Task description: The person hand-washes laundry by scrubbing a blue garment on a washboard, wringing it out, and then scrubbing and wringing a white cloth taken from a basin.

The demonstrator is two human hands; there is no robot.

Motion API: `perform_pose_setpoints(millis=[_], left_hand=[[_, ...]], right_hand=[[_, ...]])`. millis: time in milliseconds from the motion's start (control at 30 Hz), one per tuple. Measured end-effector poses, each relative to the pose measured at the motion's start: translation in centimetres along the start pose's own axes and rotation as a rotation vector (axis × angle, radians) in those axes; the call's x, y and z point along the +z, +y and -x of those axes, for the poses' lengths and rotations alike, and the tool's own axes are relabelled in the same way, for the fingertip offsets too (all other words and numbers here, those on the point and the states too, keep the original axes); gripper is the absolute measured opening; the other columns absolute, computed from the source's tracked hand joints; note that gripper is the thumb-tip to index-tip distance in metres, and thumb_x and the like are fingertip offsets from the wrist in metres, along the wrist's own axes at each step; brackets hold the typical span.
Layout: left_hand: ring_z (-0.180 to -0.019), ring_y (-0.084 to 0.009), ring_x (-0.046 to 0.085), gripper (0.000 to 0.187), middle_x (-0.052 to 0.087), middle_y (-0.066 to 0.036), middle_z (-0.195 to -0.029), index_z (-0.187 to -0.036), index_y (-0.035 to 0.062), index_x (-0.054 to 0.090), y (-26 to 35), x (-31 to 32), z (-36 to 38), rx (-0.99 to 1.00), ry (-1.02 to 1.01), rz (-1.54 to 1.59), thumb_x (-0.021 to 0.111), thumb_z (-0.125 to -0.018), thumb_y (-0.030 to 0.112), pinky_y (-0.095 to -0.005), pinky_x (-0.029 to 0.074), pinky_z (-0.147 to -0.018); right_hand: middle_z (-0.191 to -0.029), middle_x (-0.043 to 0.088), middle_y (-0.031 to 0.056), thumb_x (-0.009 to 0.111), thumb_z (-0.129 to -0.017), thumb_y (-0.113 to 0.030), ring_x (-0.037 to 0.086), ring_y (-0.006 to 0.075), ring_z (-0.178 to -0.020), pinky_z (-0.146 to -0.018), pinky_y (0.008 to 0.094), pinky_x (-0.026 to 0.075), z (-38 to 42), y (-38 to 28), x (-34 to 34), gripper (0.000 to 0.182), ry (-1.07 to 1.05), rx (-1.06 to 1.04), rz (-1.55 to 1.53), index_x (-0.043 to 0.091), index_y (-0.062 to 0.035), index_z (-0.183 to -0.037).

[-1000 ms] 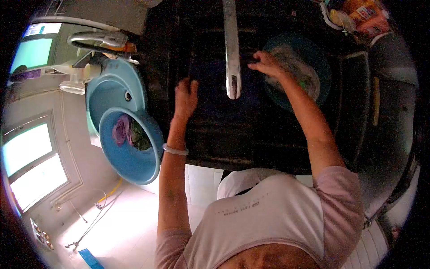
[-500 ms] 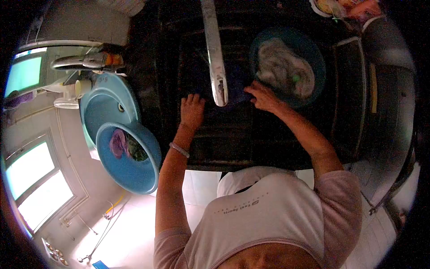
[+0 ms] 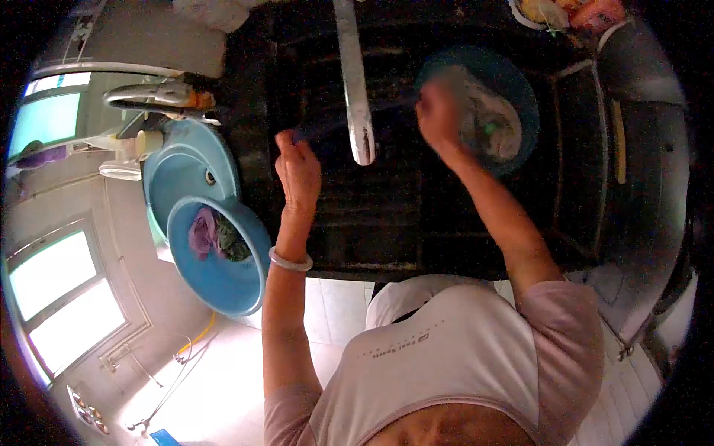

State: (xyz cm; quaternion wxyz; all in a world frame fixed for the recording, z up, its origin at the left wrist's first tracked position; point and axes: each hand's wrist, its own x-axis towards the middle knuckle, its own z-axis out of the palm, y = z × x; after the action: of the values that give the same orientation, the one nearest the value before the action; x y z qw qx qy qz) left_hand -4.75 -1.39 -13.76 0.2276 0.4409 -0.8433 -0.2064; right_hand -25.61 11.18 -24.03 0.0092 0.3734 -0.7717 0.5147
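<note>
Length of thin dark blue cloth [image 3: 324,130], dim against the black sink [image 3: 364,212], drawn out between two bare hands and passing by the straight polished metal spout [image 3: 352,82], long axis left to right with the right end slightly farther. Left hand [image 3: 299,172], nearer the body: fingers pinched on the cloth's left end; right hand [image 3: 440,117], at the far end beside pale crumpled fabric [image 3: 503,132] in a round blue basin [image 3: 529,104]: blurred, grip cannot be told
</note>
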Motion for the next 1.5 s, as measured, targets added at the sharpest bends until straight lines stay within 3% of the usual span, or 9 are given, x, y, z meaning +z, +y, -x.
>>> perform_pose_setpoints(millis=[267, 433, 600, 800, 933, 967, 1233, 1367, 1500], left_hand=[[-0.053, -0.0365, 0.05, 0.012, 0.049, -0.021, -0.06, -0.087, -0.0009, 0.048, 4.8, -5.4, 0.6, 0.152, 0.079, -0.01, 0.045, -0.085, 0.011, -0.0413, 0.037, -0.047], [-0.058, -0.0189, 0.045, 0.02, 0.046, -0.013, -0.063, -0.08, -0.0032, 0.047, 6.6, -5.2, 0.7, -0.036, -0.018, 0.235, 0.041, -0.087, 0.014, -0.0339, 0.036, -0.054], [-0.057, -0.0158, 0.045, 0.015, 0.046, -0.012, -0.062, -0.086, -0.0026, 0.048, 7.0, -4.6, 1.7, -0.224, -0.02, 0.713, 0.042, -0.087, 0.011, -0.0347, 0.034, -0.051], [-0.05, -0.035, 0.045, 0.013, 0.047, -0.021, -0.061, -0.094, -0.0011, 0.05, 3.4, -6.6, 0.4, 0.004, 0.298, 0.043, 0.045, -0.084, 0.007, -0.0399, 0.033, -0.048], [-0.055, -0.0268, 0.048, 0.012, 0.046, -0.018, -0.063, -0.084, -0.0018, 0.047, -3.0, -5.5, 0.6, 0.041, 0.306, -0.074, 0.041, -0.086, 0.008, -0.0392, 0.034, -0.049], [-0.058, -0.0213, 0.05, 0.018, 0.051, -0.011, -0.067, -0.08, 0.0003, 0.048, -3.4, -4.9, 1.0, -0.346, 0.189, 0.372, 0.038, -0.089, 0.013, -0.0368, 0.037, -0.05], [-0.067, -0.0146, 0.052, 0.017, 0.053, -0.004, -0.079, -0.095, 0.0058, 0.052, -3.4, -4.0, 0.7, -0.779, 0.045, 1.114, 0.041, -0.089, 0.017, -0.03, 0.047, -0.058], [-0.075, -0.0138, 0.052, 0.013, 0.052, -0.004, -0.086, -0.097, 0.009, 0.052, -0.5, -4.0, 2.0, -0.739, -0.052, 0.89, 0.044, -0.086, 0.01, -0.0279, 0.047, -0.064], [-0.08, -0.021, 0.051, 0.026, 0.051, -0.008, -0.083, -0.096, 0.009, 0.052, -2.1, -2.7, 2.5, 0.089, -0.212, 0.331, 0.044, -0.077, -0.006, -0.0305, 0.043, -0.071]], right_hand=[[-0.088, 0.054, 0.0159, 0.055, -0.075, -0.01, 0.056, 0.0335, -0.077, -0.063, 0.0367, 0.045, -3.5, 2.8, -2.9, 0.019, -0.031, 0.149, 0.386, 0.05, -0.0017, -0.091], [-0.094, 0.058, 0.0121, 0.038, -0.087, -0.024, 0.058, 0.0249, -0.081, -0.064, 0.0407, 0.049, 0.0, 0.7, 1.7, 0.029, -0.141, 1.082, -0.633, 0.054, -0.0032, -0.1], [-0.095, 0.058, 0.0127, 0.058, -0.077, -0.02, 0.056, 0.0257, -0.089, -0.071, 0.036, 0.048, 0.8, 0.8, 4.4, 0.024, -0.22, 0.847, -0.54, 0.058, -0.0035, -0.095], [-0.094, 0.058, 0.0141, 0.07, -0.068, -0.017, 0.056, 0.0269, -0.089, -0.075, 0.0352, 0.045, -2.1, -1.7, 0.2, 0.027, -0.559, 0.391, -0.057, 0.061, -0.003, -0.089], [-0.096, 0.053, 0.0159, 0.068, -0.063, -0.017, 0.051, 0.0309, -0.095, -0.076, 0.0377, 0.043, -4.4, -3.4, -4.9, 0.028, -0.731, 0.227, -0.033, 0.059, -0.004, -0.085], [-0.091, 0.052, 0.0145, 0.068, -0.062, -0.013, 0.052, 0.0297, -0.091, -0.074, 0.0367, 0.043, -4.4, -3.6, -5.1, 0.025, -0.707, 0.133, -0.018, 0.059, -0.0038, -0.083], [-0.082, 0.05, 0.0101, 0.063, -0.06, 0.001, 0.051, 0.0237, -0.084, -0.068, 0.0338, 0.042, -3.9, -0.5, -4.9, 0.023, -0.658, -0.118, 0.046, 0.054, -0.002, -0.08], [-0.09, 0.053, 0.0088, 0.055, -0.069, 0.002, 0.054, 0.022, -0.082, -0.07, 0.0327, 0.045, -2.4, 0.9, -3.5, 0.016, -0.451, 0.455, -0.243, 0.054, -0.0025, -0.084], [-0.097, 0.054, 0.0089, 0.052, -0.076, -0.005, 0.056, 0.0226, -0.08, -0.074, 0.0339, 0.048, -1.7, 2.1, -3.0, 0.014, -0.272, 1.129, -0.863, 0.055, -0.0036, -0.089]])
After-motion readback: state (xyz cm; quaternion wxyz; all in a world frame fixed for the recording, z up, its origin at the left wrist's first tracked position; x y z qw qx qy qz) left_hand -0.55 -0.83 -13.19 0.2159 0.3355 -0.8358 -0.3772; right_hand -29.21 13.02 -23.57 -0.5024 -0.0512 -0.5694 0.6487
